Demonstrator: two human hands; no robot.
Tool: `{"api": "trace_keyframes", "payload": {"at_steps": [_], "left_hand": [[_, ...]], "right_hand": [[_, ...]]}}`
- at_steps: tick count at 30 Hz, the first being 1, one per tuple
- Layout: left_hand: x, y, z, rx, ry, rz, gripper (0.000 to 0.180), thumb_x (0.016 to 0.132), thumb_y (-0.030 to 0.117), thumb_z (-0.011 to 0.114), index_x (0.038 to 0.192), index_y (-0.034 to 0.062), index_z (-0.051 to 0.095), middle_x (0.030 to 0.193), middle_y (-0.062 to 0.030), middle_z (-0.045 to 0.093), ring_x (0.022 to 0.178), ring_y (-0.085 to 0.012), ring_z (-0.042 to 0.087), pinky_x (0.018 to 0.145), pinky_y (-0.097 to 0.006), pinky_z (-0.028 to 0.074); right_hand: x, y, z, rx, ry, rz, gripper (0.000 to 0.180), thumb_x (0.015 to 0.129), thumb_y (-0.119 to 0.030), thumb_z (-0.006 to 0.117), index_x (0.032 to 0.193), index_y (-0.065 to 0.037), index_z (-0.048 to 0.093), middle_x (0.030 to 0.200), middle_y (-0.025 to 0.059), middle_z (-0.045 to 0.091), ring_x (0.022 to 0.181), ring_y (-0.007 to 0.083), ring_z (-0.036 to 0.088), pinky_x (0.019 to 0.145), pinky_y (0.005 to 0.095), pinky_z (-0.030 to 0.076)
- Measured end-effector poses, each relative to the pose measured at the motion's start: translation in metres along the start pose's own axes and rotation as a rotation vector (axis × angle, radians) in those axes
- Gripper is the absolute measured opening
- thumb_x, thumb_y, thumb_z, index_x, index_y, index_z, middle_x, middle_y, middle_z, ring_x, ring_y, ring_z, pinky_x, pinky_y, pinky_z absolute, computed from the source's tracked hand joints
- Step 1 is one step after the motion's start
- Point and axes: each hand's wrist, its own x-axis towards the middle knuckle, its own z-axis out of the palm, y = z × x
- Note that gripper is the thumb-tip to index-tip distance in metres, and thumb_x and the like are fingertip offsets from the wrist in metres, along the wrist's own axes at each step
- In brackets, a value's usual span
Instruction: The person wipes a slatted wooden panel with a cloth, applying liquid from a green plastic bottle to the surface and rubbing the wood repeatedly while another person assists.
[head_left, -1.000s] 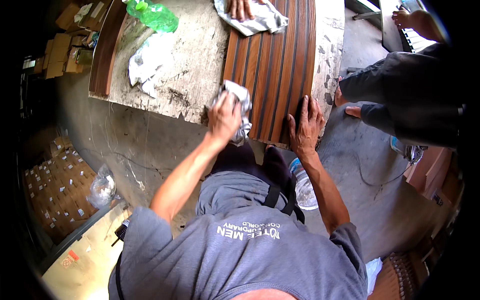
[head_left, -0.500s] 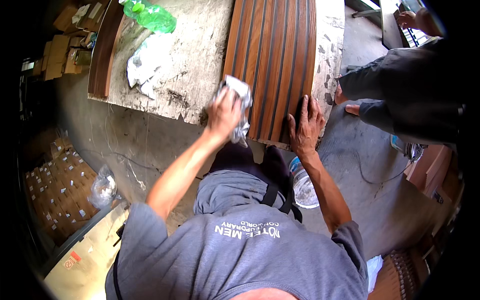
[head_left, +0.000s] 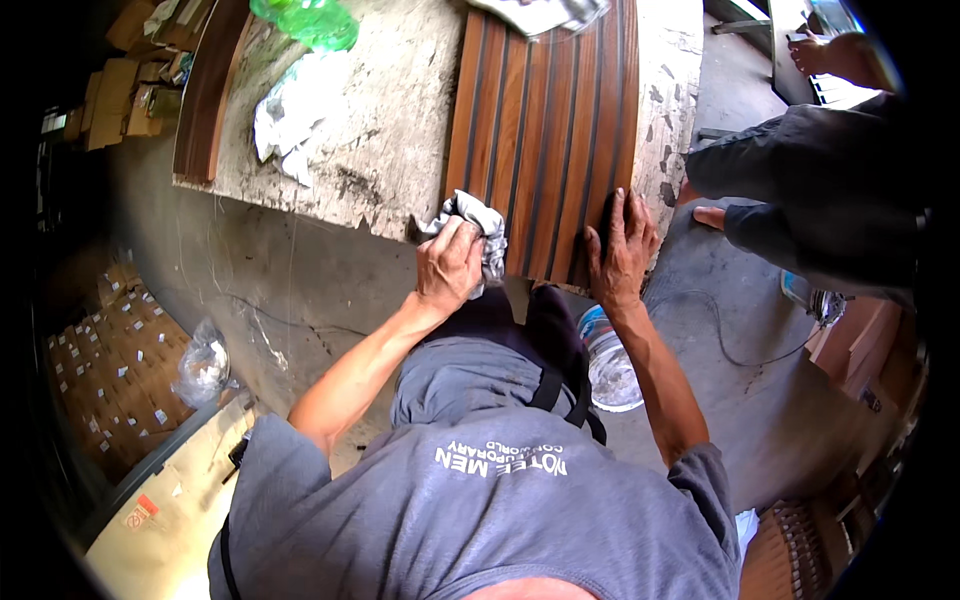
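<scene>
Left hand (head_left: 448,268) clenched round crumpled grey rag (head_left: 478,226), rag pressed against near-left edge of grooved brown wood panel (head_left: 540,120). Right hand (head_left: 620,248) flat, fingers spread, palm down on panel's near-right corner, holding nothing. Panel lies on worn grey bench (head_left: 385,130), stretching away from both hands. Beyond left hand: white crumpled cloth (head_left: 285,115), green plastic bag (head_left: 310,20) farther off. Below right hand, on floor: white bucket (head_left: 610,370). Right of right hand: another person's dark sleeve (head_left: 800,190).
</scene>
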Motion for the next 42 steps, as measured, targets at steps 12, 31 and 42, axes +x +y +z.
{"api": "trace_keyframes", "payload": {"at_steps": [12, 31, 42], "left_hand": [[0.122, -0.004, 0.026, 0.142, 0.089, -0.011, 0.019, 0.095, 0.020, 0.057, 0.100, 0.0025, 0.062, 0.091, -0.0131, 0.066, 0.079, -0.0263, 0.066, 0.064, -0.040, 0.054], [0.182, -0.029, 0.057, 0.077, 0.247, -0.013, 0.017, 0.095, 0.024, 0.056, 0.095, 0.0072, 0.062, 0.091, -0.0108, 0.062, 0.078, -0.0271, 0.061, 0.066, -0.039, 0.052], [0.168, -0.053, 0.063, 0.061, 0.387, 0.278, 0.019, 0.095, 0.012, 0.051, 0.092, 0.0004, 0.066, 0.121, -0.0211, 0.064, 0.128, -0.0375, 0.051, 0.112, -0.053, 0.034]], "right_hand": [[-0.001, -0.004, -0.002, 0.028, -0.024, 0.038, 0.064, 0.090, -0.026, 0.064, 0.146, -0.004, 0.040, 0.144, 0.0217, 0.040, 0.134, 0.0385, 0.036, 0.108, 0.0489, 0.027], [0.001, -0.003, -0.002, 0.015, -0.028, 0.036, 0.066, 0.087, -0.028, 0.067, 0.144, -0.005, 0.043, 0.147, 0.0194, 0.039, 0.134, 0.0377, 0.036, 0.108, 0.0498, 0.028], [0.002, -0.002, -0.005, 0.032, -0.046, 0.034, 0.069, 0.086, -0.027, 0.068, 0.145, -0.004, 0.041, 0.147, 0.0221, 0.038, 0.135, 0.0392, 0.035, 0.108, 0.0506, 0.028]]}}
